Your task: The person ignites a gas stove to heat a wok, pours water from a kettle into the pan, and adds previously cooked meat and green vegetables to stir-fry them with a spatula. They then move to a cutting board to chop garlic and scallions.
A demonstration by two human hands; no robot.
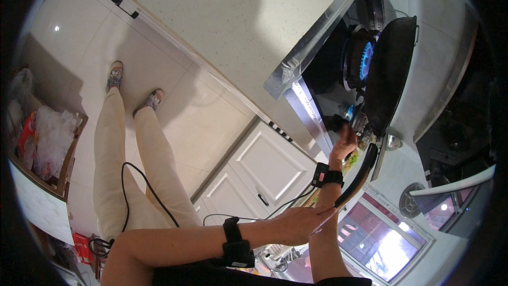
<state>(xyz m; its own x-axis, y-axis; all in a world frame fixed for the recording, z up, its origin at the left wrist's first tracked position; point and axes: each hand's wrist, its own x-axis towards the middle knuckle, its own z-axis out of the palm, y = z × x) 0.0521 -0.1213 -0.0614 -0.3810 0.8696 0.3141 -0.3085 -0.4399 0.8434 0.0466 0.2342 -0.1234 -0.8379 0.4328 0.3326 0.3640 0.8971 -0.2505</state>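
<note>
My left hand (295, 224) reaches in from the left and grips the end of a wok's long curved handle (357, 174). The dark wok (391, 75) is tilted beside a lit gas burner (366, 61), its blue flame showing. My right hand (346, 141) is up near the front of the gas stove, below the wok in the picture. It touches or holds something dark there; blur hides what it is. A second small blue flame (349, 112) burns just past its fingers. My left hand and the handle's end overlap my right forearm.
A speckled countertop (222, 20) borders the stove, with foil (291, 67) along the edge. White cabinet doors (274, 159) are below. A box of plastic bags (55, 139) stands at the far left. A black cable (149, 182) crosses my legs. A window (381, 234) is at lower right.
</note>
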